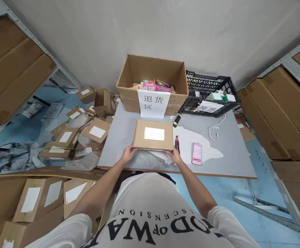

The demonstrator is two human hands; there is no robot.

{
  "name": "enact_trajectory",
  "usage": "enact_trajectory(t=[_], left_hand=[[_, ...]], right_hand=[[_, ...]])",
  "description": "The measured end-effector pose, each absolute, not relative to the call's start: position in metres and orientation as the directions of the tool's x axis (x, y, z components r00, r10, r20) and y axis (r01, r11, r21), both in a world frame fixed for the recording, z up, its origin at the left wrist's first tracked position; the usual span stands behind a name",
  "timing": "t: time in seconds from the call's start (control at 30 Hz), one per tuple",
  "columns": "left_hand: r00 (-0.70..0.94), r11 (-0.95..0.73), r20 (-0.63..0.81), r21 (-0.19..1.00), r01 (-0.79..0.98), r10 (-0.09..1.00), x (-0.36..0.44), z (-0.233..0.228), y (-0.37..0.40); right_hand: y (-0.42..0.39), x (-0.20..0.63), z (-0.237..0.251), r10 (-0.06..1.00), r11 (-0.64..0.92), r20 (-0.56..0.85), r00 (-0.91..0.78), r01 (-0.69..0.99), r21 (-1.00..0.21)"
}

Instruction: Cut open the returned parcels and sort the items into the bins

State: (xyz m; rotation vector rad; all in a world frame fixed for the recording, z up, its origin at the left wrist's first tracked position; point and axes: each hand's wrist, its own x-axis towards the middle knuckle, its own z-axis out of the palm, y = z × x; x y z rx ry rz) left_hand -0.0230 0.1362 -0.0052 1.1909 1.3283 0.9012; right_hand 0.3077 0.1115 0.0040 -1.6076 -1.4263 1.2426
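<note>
Head view is showing a packing station, and going from the left, small labelled cartons [64, 137] are lying heaped on the floor beside the grey desk [232, 162]. The left hand [129, 153] is gripping the near left corner of a flat cardboard parcel [153, 135], fingers curled around its edge. The parcel is sitting on the desk's near middle, its white label [154, 133] facing up, partly over a crumpled grey mailer bag [152, 159]. The right hand [175, 155] is clamping the near right corner the same way, so both hands are closed on the parcel. Behind it an open carton [152, 82] with a paper sign is standing, half full of colourful packets. Just right of the parcel a utility knife [177, 143] is lying, then a pink phone [196, 154] and a white cable [215, 129]; a black plastic crate [209, 93] is sitting at the far right corner. The person seems to be positioning the sealed parcel; opening it would call for freeing the right hand for the knife.
</note>
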Motion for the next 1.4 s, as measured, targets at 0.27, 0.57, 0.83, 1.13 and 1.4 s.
enact_trajectory(t=[0.27,0.57,0.83,1.13,1.4], left_hand=[[0.021,0.098,-0.116,0.910,0.403,0.993,-0.022,0.037,0.144],[-0.101,0.103,-0.048,0.750,0.654,0.994,-0.015,0.092,0.169],[-0.130,0.238,-0.201,0.775,0.585,0.971,-0.017,0.075,0.196],[-0.051,0.229,-0.228,0.886,0.404,0.972,-0.024,0.059,0.199],[-0.090,0.172,-0.146,0.847,0.502,0.985,-0.016,0.070,0.185]], right_hand=[[0.128,0.308,0.044,0.988,-0.122,-0.150,-0.030,0.434,-0.893],[0.166,0.307,0.106,0.990,-0.144,-0.087,0.115,0.725,-0.673],[0.189,0.310,0.089,0.962,-0.248,-0.241,0.127,0.776,-0.580],[0.197,0.316,0.075,0.943,-0.301,-0.317,0.097,0.650,-0.698],[0.169,0.349,0.051,0.880,-0.473,-0.276,0.386,0.762,-0.443]])
